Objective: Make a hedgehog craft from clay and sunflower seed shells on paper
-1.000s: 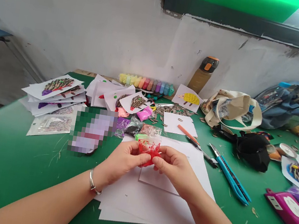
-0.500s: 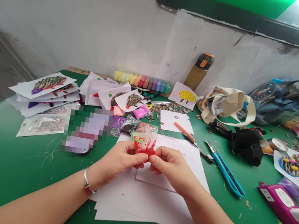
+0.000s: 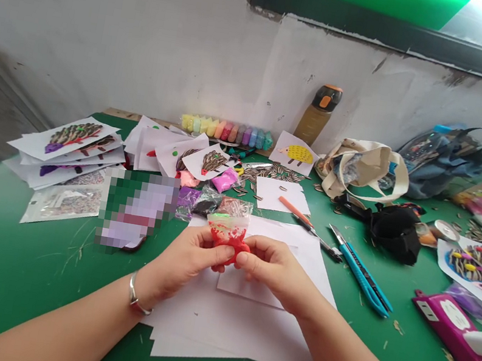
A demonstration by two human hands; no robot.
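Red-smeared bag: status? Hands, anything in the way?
Left hand and right hand: both gripping the red-smeared bag. Bag held over white paper. Blue cutter lies to the right, clear of both hands.

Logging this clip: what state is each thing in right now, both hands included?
Red packet: held, its clear top streaked red.
Left hand: closed on the packet.
Right hand: closed on the packet's other side.
White sheets: flat, unevenly stacked.
Seeds: loose, scattered.
Bottle: lid on.
Blue cutter: lying down, blade position unclear.
Cream bag: slumped.
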